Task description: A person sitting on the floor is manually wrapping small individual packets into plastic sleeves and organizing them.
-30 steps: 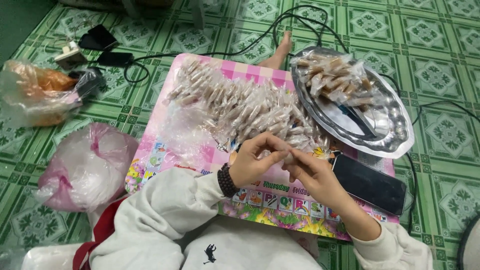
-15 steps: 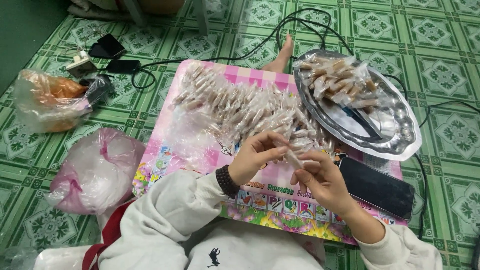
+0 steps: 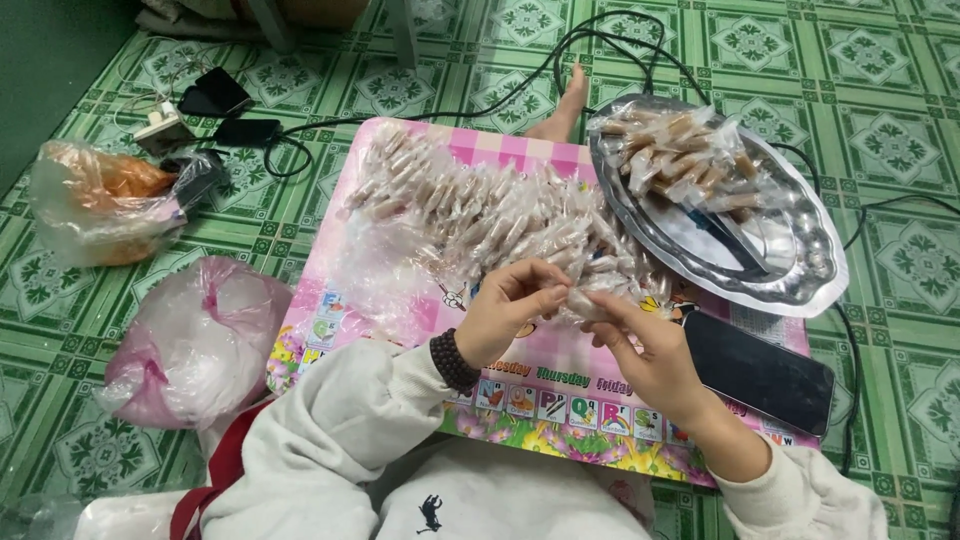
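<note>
My left hand (image 3: 512,308) and my right hand (image 3: 645,345) meet over a pink picture mat (image 3: 560,400), both pinching one small wrapped candy (image 3: 585,303) by its clear plastic ends. A dark bead bracelet (image 3: 455,362) circles my left wrist. Just beyond my fingers lies a wide heap of several wrapped candies (image 3: 480,205) spread across the mat. A silver scalloped tray (image 3: 790,265) at the right holds more brown candy sticks (image 3: 680,150) and a knife (image 3: 735,240).
A black phone (image 3: 758,372) lies on the mat by my right wrist. A pink-white plastic bag (image 3: 195,340) and an orange-filled bag (image 3: 100,200) sit at left. Chargers and black cables (image 3: 240,130) cross the green tiled floor. A bare foot (image 3: 565,105) shows behind the mat.
My hands stayed together at the mat's near edge, shifting slightly as the fingers work the wrapper ends of the candy. The camera view drifted a little.
</note>
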